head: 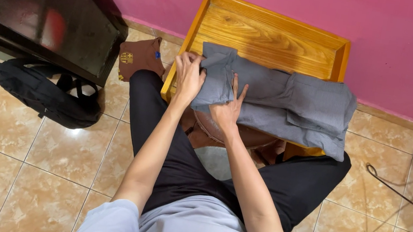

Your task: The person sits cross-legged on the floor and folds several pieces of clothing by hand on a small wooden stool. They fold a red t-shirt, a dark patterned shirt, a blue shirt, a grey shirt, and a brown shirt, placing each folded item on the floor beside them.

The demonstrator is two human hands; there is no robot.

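The grey garment (276, 102) lay folded into a long, soft bundle across the front edge of the wooden tray (270, 34), its right end drooping over the tray's rim toward the person's knee. Most of the folding looked done, judging by the stacked layers on the right; the left end was the part in hand and seemed the least settled. The left hand (189, 77) gripped that left corner, fingers curled and clamped on the cloth. The right hand (228, 108) pressed flat on the fabric just beside it, fingers spread apart.

The cloth was matte, woven and limp, creased in broad folds. The tray was glossy, honey-coloured wood with visible grain and low straight walls, set against a pink wall. A brown garment (141, 57) lay on the glazed beige floor tiles (13, 167), near a black backpack (48, 95).
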